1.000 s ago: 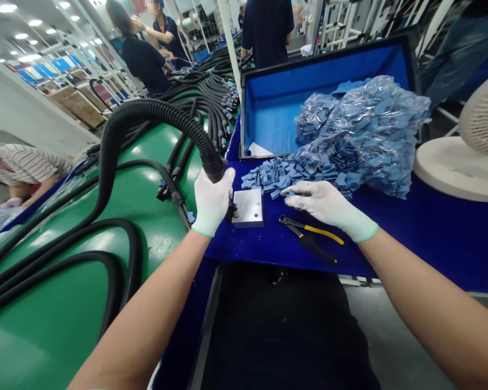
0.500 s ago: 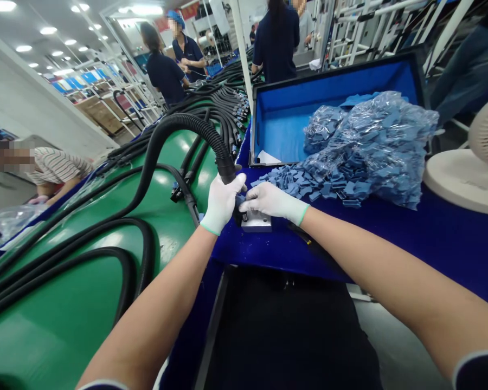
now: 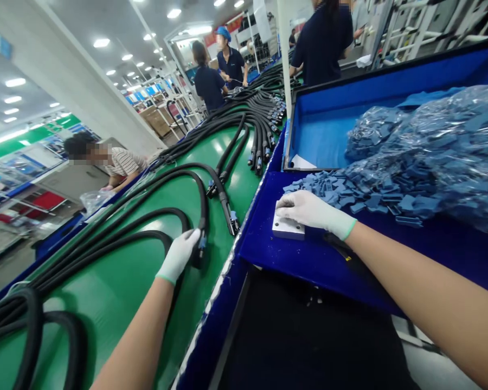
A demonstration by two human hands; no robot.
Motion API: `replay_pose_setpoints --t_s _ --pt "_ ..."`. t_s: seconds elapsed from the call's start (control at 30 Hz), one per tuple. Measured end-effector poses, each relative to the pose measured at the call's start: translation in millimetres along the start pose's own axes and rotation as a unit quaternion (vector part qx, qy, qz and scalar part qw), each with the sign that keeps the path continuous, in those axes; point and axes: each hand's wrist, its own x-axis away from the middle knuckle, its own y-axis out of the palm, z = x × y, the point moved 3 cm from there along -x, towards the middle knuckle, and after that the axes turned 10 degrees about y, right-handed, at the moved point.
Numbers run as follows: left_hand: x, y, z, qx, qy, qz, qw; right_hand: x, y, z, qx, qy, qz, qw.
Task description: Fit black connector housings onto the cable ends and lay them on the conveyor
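My left hand (image 3: pixel 179 254), in a white glove, lies on the green conveyor belt (image 3: pixel 117 281) and grips the end of a black corrugated hose (image 3: pixel 204 216) near its blue-tipped connector. My right hand (image 3: pixel 309 210), also gloved, rests flat with fingers stretched out on a small metal block (image 3: pixel 287 228) on the blue-covered table (image 3: pixel 301 254). Loose blue plastic clips (image 3: pixel 329 187) lie just beyond the right hand.
A blue-lined open case (image 3: pixel 325 130) holds clear bags of blue clips (image 3: pixel 431 146). Pliers (image 3: pixel 341 249) lie partly under my right forearm. Many black hoses (image 3: pixel 252 124) run along the belt. Several people work at the far end and at the left.
My left hand has carried the hose end from the metal block down to the left onto the belt. My right hand has let go of the hose end and settled flat on the block. My view turned left.
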Motion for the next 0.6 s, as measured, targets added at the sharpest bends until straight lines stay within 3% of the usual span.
replay_pose_setpoints --t_s 0.13,0.23,0.3,0.37,0.47,0.53,0.6 --pt "89 -30.3 -54 -0.163 -0.053 -0.043 0.984 5 0 2 -0.022 0.002 -0.014 1.0" --pt "152 -56.2 -83 -0.242 -0.132 -0.135 0.951 7 -4 4 -0.012 0.0 -0.013 1.0" --pt "173 -77.7 -87 -0.227 -0.196 -0.22 0.928 10 -4 1 0.006 -0.008 -0.009 1.0" --pt "172 -100.0 -70 -0.087 -0.216 -0.255 0.938 16 2 -10 0.007 -0.008 -0.019 1.0" --pt "141 -127.1 -14 0.183 -0.172 -0.169 0.953 38 32 -39 -0.053 -0.021 -0.092 0.994" --pt "116 -130.0 30 0.308 -0.124 -0.086 0.939 59 65 -64 -0.115 -0.049 -0.165 0.978" --pt "98 -115.4 72 0.41 -0.055 -0.045 0.909 81 101 -84 -0.193 -0.053 -0.233 0.952"
